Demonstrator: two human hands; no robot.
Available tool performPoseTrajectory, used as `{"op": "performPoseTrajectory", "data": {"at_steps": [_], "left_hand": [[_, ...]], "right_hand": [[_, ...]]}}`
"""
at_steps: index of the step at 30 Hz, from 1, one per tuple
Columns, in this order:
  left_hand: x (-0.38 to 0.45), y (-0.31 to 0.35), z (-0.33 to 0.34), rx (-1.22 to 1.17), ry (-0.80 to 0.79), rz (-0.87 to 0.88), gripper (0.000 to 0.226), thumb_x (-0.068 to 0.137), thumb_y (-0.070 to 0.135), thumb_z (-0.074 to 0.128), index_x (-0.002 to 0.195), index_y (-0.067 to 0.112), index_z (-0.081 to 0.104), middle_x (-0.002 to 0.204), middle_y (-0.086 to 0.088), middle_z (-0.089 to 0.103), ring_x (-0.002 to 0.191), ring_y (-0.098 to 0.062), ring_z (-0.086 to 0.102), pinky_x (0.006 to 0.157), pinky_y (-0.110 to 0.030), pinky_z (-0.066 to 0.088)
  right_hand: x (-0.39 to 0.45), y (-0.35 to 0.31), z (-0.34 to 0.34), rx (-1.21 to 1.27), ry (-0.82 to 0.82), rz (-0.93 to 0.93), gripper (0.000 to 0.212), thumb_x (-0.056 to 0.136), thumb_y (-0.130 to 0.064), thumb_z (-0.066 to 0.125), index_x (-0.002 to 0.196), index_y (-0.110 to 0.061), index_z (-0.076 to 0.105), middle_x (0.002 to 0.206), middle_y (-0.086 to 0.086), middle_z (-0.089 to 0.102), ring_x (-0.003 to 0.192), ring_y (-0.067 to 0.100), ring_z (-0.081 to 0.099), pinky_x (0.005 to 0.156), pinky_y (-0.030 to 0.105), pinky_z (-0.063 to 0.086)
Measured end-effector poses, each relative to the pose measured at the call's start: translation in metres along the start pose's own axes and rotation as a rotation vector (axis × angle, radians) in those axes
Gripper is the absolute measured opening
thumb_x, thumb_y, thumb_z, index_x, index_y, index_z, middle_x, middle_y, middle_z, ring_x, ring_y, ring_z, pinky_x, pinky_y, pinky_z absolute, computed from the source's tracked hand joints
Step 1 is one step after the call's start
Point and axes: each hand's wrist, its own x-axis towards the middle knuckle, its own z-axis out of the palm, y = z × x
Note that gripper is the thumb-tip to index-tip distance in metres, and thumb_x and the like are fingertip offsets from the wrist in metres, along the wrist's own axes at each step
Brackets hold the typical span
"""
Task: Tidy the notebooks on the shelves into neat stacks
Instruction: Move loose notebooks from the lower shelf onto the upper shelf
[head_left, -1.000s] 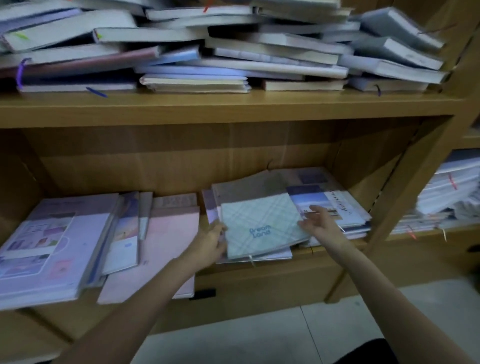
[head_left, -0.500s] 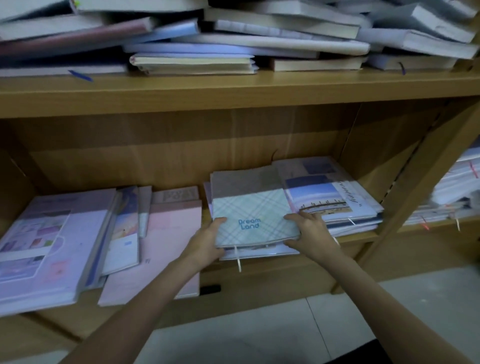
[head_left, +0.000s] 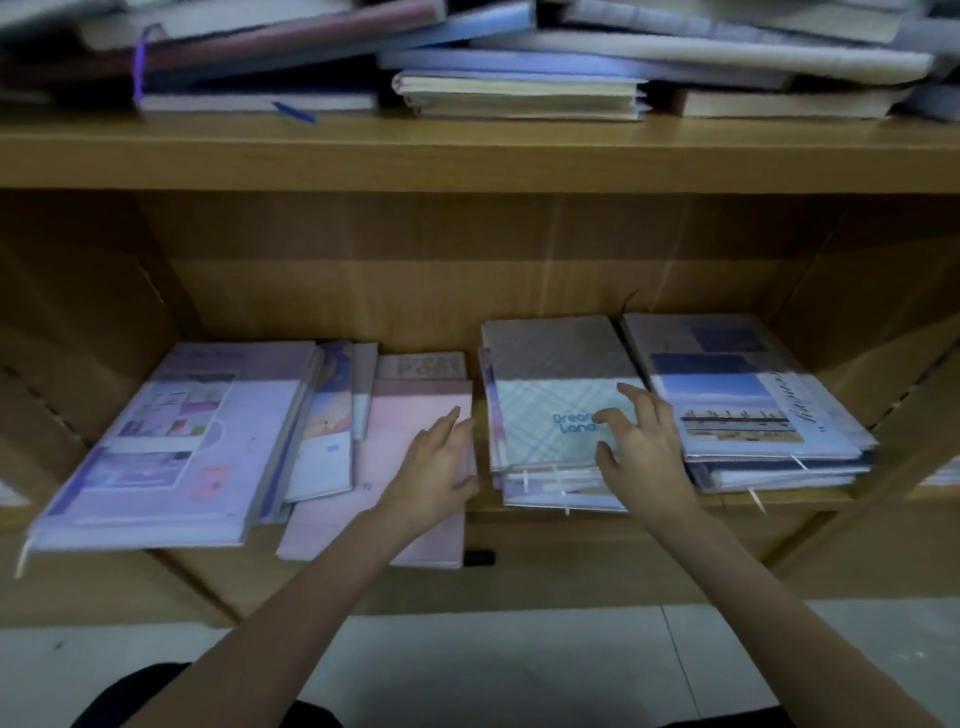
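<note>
Pale green plaid paper covers the top notebook of the middle stack, which lies flat on the lower shelf between a pink notebook on its left and a second stack with a sky picture on its right. The words "Dream Land" read upright from the front, so the cover faces up and its bottom edge points toward the person. Its long axis runs from front to back of the shelf, almost parallel to the stack on the right.

The right hand rests on the plaid cover with spread, slightly bent fingers; its grip is loose and it holds nothing. The left hand lies flat with straight fingers on the pink notebook, just beside the left edge of the middle stack, and its grip is also open.

I judge these notebooks to be light and thin, with soft covers that bend when lifted by one corner. The covers look smooth, so one can slide over another easily. The stack seems best handled by pressing both long side edges between flat palms. To lift one notebook, the front edge is free and offers a good place for thumb and fingers.

The pink notebook and the large lilac one overhang the shelf front and lie a little turned. On the upper shelf many books lie in disorder.
</note>
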Motion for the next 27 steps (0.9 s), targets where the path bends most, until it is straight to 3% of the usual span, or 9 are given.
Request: {"op": "performPoseTrajectory", "data": {"at_steps": [2,4,8,10,12,16,20,23,27], "left_hand": [[-0.021,-0.024,-0.013,0.206,-0.007,-0.022,0.066,0.091,0.026,0.055,0.146,0.016,0.022,0.156,-0.006,0.011,0.144,-0.023,0.01,0.116,-0.033,0.004],[-0.042,-0.045,-0.027,0.362,-0.038,-0.007,0.067,0.079,0.024,0.069,0.138,0.009,0.04,0.149,-0.014,0.031,0.139,-0.033,0.028,0.113,-0.047,0.017],[-0.076,-0.08,-0.048,0.644,-0.024,-0.059,0.07,0.035,0.03,0.092,0.098,0.008,0.069,0.111,-0.017,0.066,0.104,-0.039,0.063,0.077,-0.062,0.047],[-0.091,-0.085,-0.059,0.738,-0.054,-0.109,0.065,0.026,0.036,0.092,0.083,0.011,0.073,0.106,-0.016,0.068,0.101,-0.038,0.064,0.077,-0.062,0.047],[-0.105,-0.095,-0.062,0.752,-0.069,-0.131,0.06,0.021,0.035,0.092,0.073,0.012,0.072,0.104,-0.016,0.069,0.101,-0.038,0.064,0.077,-0.063,0.046],[-0.119,-0.103,-0.067,0.739,-0.106,-0.168,0.057,0.033,0.034,0.091,0.081,0.009,0.072,0.115,-0.019,0.065,0.118,-0.038,0.054,0.085,-0.059,0.046],[-0.113,-0.099,-0.07,0.616,-0.186,-0.222,0.043,0.095,0.026,0.044,0.135,0.011,0.039,0.156,-0.013,0.008,0.143,-0.029,-0.013,0.114,-0.051,-0.001],[-0.109,-0.105,-0.073,0.575,-0.185,-0.245,0.038,0.098,0.018,0.035,0.135,0.014,0.038,0.157,-0.003,0.008,0.144,-0.022,-0.011,0.115,-0.046,0.0],[-0.103,-0.101,-0.079,0.428,-0.201,-0.326,0.037,0.098,0.021,0.039,0.133,0.015,0.042,0.156,-0.002,0.017,0.145,-0.019,-0.009,0.115,-0.048,0.003]], "right_hand": [[-0.004,-0.022,0.012,0.106,-0.025,-0.117,0.032,0.061,0.0,0.081,0.09,-0.002,0.068,0.118,0.028,0.056,0.108,0.046,0.053,0.084,0.054,0.049],[-0.01,-0.051,0.026,0.197,-0.1,-0.256,0.028,0.064,-0.01,0.081,0.088,-0.005,0.067,0.12,0.025,0.055,0.11,0.042,0.052,0.087,0.052,0.05],[-0.024,-0.113,0.048,0.044,-0.448,-0.441,0.063,0.073,-0.05,0.069,0.12,-0.009,0.059,0.141,0.019,0.04,0.133,0.032,0.035,0.112,0.055,0.023],[-0.032,-0.131,0.064,-0.164,-0.472,-0.509,0.09,0.043,-0.061,0.083,0.113,-0.007,0.065,0.126,0.021,0.056,0.118,0.034,0.055,0.103,0.059,0.029],[-0.042,-0.144,0.08,-0.23,-0.493,-0.477,0.099,0.016,-0.049,0.09,0.101,0.0,0.071,0.106,0.021,0.068,0.097,0.035,0.067,0.086,0.053,0.047],[-0.051,-0.156,0.085,-0.279,-0.396,-0.513,0.069,0.024,-0.012,0.091,0.089,0.006,0.072,0.089,0.024,0.07,0.082,0.035,0.07,0.067,0.042,0.058],[-0.03,-0.151,0.058,-0.255,-0.206,-0.725,0.033,0.045,-0.007,0.074,0.078,-0.005,0.071,0.072,0.012,0.067,0.067,0.026,0.067,0.06,0.031,0.057],[0.008,-0.145,0.02,-0.159,-0.005,-0.864,0.033,0.066,-0.01,0.04,0.075,-0.009,0.071,0.073,0.008,0.069,0.069,0.025,0.067,0.064,0.028,0.056],[0.04,-0.122,-0.043,-0.126,0.329,-0.961,0.038,0.073,-0.003,0.04,0.088,-0.006,0.075,0.092,0.011,0.073,0.084,0.024,0.07,0.077,0.037,0.057]]}}
